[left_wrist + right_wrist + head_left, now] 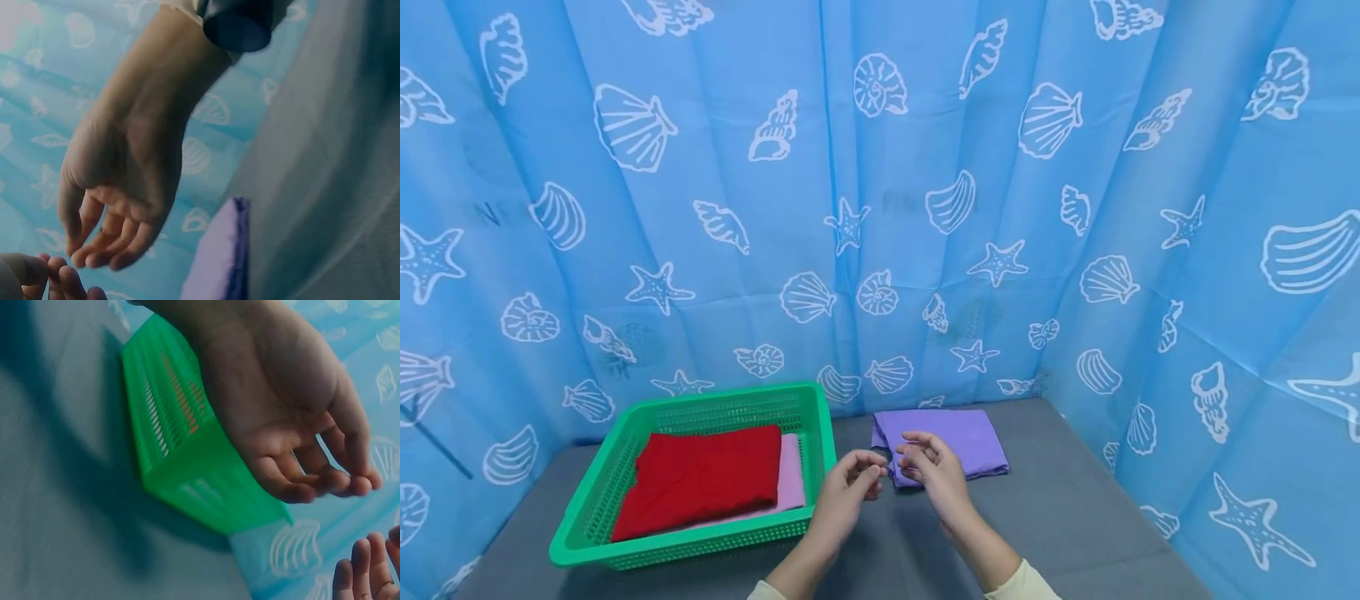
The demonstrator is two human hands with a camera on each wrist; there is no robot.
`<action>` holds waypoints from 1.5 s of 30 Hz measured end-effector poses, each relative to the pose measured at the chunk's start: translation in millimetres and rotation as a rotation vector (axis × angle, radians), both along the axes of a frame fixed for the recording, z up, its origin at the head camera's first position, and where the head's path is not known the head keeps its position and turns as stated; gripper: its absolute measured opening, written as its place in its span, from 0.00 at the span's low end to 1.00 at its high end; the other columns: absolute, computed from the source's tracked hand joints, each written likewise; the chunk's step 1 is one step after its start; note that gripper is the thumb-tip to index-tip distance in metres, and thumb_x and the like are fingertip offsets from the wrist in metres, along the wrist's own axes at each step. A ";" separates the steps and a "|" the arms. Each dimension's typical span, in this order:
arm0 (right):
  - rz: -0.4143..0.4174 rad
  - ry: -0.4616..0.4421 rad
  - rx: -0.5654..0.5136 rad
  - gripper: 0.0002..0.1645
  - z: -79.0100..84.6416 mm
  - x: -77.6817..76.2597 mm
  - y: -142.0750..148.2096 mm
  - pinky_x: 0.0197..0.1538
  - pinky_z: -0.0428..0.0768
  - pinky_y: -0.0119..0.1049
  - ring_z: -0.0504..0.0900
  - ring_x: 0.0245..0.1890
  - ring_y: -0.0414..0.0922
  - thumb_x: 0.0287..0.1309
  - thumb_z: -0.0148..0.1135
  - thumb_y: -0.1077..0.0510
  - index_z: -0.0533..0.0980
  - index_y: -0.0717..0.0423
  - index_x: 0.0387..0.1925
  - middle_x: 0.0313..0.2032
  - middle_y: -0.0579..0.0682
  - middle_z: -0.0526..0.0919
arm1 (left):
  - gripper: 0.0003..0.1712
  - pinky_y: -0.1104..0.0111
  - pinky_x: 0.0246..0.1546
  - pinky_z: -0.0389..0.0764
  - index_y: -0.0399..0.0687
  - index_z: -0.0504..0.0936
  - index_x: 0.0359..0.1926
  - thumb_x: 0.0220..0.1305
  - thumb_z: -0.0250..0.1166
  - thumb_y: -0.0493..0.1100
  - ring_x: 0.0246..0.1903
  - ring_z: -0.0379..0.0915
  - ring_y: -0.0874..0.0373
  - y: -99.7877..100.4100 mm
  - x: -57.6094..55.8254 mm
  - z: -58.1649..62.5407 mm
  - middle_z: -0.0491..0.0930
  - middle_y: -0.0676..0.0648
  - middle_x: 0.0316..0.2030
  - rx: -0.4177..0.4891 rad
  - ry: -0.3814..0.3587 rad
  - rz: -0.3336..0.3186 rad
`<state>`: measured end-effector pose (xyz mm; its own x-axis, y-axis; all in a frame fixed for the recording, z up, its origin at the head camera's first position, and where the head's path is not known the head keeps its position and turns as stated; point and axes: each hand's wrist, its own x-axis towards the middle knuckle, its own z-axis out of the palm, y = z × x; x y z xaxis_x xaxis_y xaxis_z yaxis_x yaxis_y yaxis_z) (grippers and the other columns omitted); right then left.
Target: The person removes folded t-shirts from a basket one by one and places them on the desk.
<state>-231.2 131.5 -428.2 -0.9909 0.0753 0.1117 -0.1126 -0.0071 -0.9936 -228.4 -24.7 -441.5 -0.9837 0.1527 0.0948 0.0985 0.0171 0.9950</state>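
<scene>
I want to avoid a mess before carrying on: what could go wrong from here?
Lifting the folded purple cloth by its top layer alone might unfold it. The left hand looks close to the green basket in the head view, so a sideways swing could nudge it. The red cloth partly covers the pink cloth, so grabbing one might drag the other.

The grey table (pixel 1090 533) bears a green basket (pixel 700 540) and purple cloth (pixel 958 437).
</scene>
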 end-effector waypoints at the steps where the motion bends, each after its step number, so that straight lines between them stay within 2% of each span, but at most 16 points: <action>1: 0.014 0.008 0.000 0.20 3.1 -2.4 -5.7 0.50 0.83 0.40 0.82 0.42 0.44 0.71 0.53 0.59 0.71 0.67 0.58 0.44 0.55 0.84 | 0.13 0.64 0.41 0.83 0.38 0.79 0.50 0.72 0.57 0.42 0.36 0.77 0.59 -3.7 -0.6 2.9 0.81 0.48 0.39 0.003 0.007 0.005; 6: 0.111 0.028 -0.011 0.21 17.3 -13.5 -31.7 0.51 0.82 0.42 0.83 0.43 0.45 0.72 0.53 0.56 0.71 0.65 0.59 0.46 0.55 0.84 | 0.13 0.68 0.41 0.83 0.40 0.79 0.51 0.72 0.58 0.42 0.39 0.77 0.56 -27.1 -4.4 16.0 0.79 0.46 0.41 -0.042 0.075 0.095; 9: 0.178 0.024 -0.016 0.21 22.2 -18.2 -47.5 0.52 0.82 0.44 0.82 0.44 0.44 0.72 0.53 0.55 0.71 0.64 0.59 0.47 0.55 0.83 | 0.11 0.66 0.44 0.82 0.43 0.80 0.50 0.72 0.58 0.42 0.41 0.77 0.53 -48.4 -9.1 22.1 0.79 0.44 0.42 -0.084 0.098 0.173; 11: 0.217 0.024 -0.029 0.21 23.5 -20.7 -58.2 0.53 0.82 0.46 0.82 0.45 0.46 0.72 0.53 0.55 0.71 0.65 0.59 0.49 0.58 0.82 | 0.11 0.64 0.45 0.82 0.44 0.80 0.51 0.72 0.57 0.41 0.43 0.77 0.52 -65.5 -13.1 24.3 0.79 0.43 0.44 -0.111 0.104 0.218; 15: 0.282 0.029 -0.034 0.21 22.7 -25.2 -78.2 0.55 0.81 0.45 0.81 0.51 0.52 0.72 0.53 0.58 0.70 0.65 0.61 0.53 0.61 0.80 | 0.13 0.62 0.50 0.79 0.47 0.78 0.54 0.73 0.57 0.44 0.50 0.75 0.51 -103.3 -18.0 23.9 0.78 0.44 0.51 -0.196 0.088 0.283; 21: 0.367 0.028 0.022 0.23 12.1 -28.6 -105.8 0.59 0.78 0.50 0.78 0.57 0.54 0.70 0.56 0.59 0.69 0.60 0.63 0.55 0.59 0.78 | 0.21 0.61 0.55 0.77 0.47 0.69 0.64 0.76 0.52 0.48 0.58 0.70 0.47 -159.3 -19.0 16.3 0.71 0.41 0.61 -0.281 0.022 0.344; 26: 0.347 0.042 0.105 0.22 0.1 -28.3 -127.5 0.58 0.78 0.52 0.78 0.57 0.56 0.68 0.57 0.59 0.71 0.58 0.62 0.57 0.58 0.77 | 0.27 0.64 0.53 0.78 0.43 0.61 0.69 0.77 0.48 0.51 0.60 0.68 0.44 -198.0 -17.8 8.5 0.66 0.39 0.64 -0.343 -0.045 0.374; 28: 0.327 0.030 0.119 0.23 -1.8 -30.0 -135.5 0.57 0.78 0.53 0.77 0.57 0.56 0.67 0.59 0.57 0.72 0.56 0.61 0.58 0.58 0.76 | 0.30 0.60 0.56 0.77 0.42 0.59 0.71 0.77 0.47 0.53 0.62 0.66 0.42 -210.9 -19.7 7.4 0.63 0.37 0.66 -0.370 -0.058 0.375; 33: 0.279 -0.016 0.132 0.29 -1.2 -38.6 -150.8 0.55 0.79 0.51 0.77 0.58 0.57 0.62 0.64 0.56 0.70 0.55 0.64 0.58 0.61 0.75 | 0.34 0.45 0.64 0.65 0.40 0.50 0.74 0.78 0.43 0.54 0.68 0.55 0.35 -237.5 -28.2 5.4 0.54 0.31 0.71 -0.384 -0.085 0.360; 38: 0.273 -0.058 0.151 0.33 -1.6 -46.2 -159.2 0.55 0.79 0.52 0.76 0.58 0.59 0.61 0.64 0.57 0.67 0.55 0.67 0.59 0.64 0.73 | 0.36 0.42 0.66 0.60 0.38 0.48 0.75 0.77 0.44 0.54 0.70 0.49 0.32 -254.9 -35.4 3.8 0.51 0.29 0.72 -0.425 -0.106 0.371; 41: 0.294 -0.073 0.180 0.34 -4.3 -49.3 -162.2 0.55 0.78 0.54 0.74 0.59 0.60 0.62 0.64 0.58 0.66 0.55 0.68 0.60 0.65 0.72 | 0.37 0.41 0.65 0.60 0.38 0.49 0.75 0.77 0.46 0.54 0.70 0.47 0.30 -262.0 -37.6 4.2 0.50 0.27 0.72 -0.509 -0.109 0.382; 45: 0.302 -0.101 0.186 0.35 -8.0 -53.8 -164.7 0.54 0.78 0.57 0.73 0.58 0.60 0.62 0.64 0.58 0.64 0.55 0.69 0.61 0.67 0.70 | 0.41 0.37 0.63 0.60 0.37 0.46 0.76 0.76 0.48 0.57 0.69 0.44 0.26 -270.2 -38.5 5.0 0.45 0.25 0.72 -0.615 -0.120 0.362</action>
<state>-285.0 -33.2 -436.2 -0.9721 -0.2345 -0.0035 -0.0342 0.1564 -0.9871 -267.0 -294.9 -436.5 -0.9809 -0.1938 -0.0154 -0.1288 0.5885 0.7982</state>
